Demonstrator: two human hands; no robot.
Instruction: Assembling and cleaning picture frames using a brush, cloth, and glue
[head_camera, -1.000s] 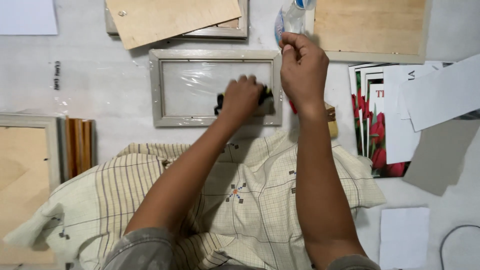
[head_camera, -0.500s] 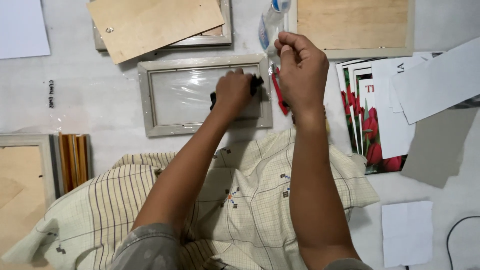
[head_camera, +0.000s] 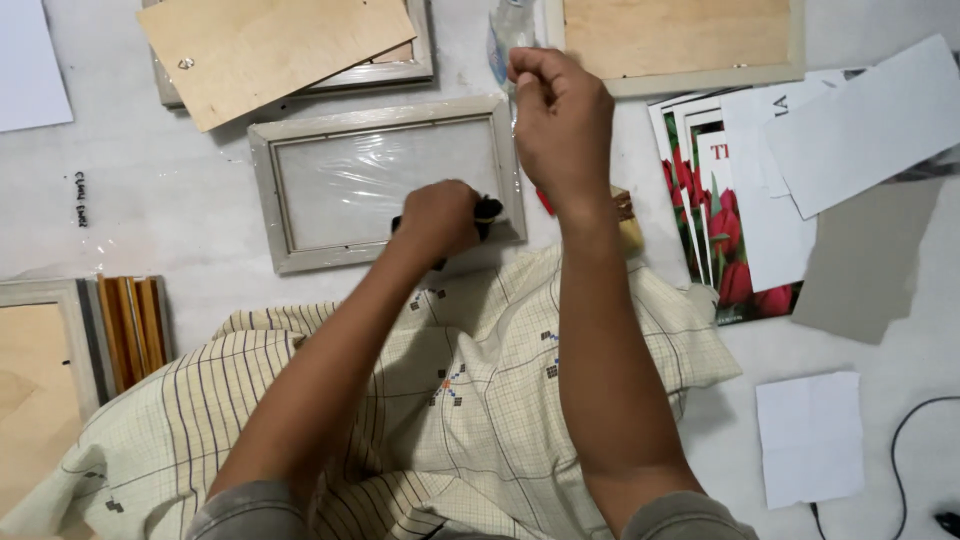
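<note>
**Wrap's coming off the frame**

Compared to a second ago, the right hand has lifted higher — pinching clear plastic film off the grey picture frame lying flat on the floor. Left hand is fisted around a small black tool at the frame's lower right corner, wrist low.

We find bare surface left of the wrapped picture frame. Plywood board crowds the far edge, flower prints and paper sheets block the right.
</note>
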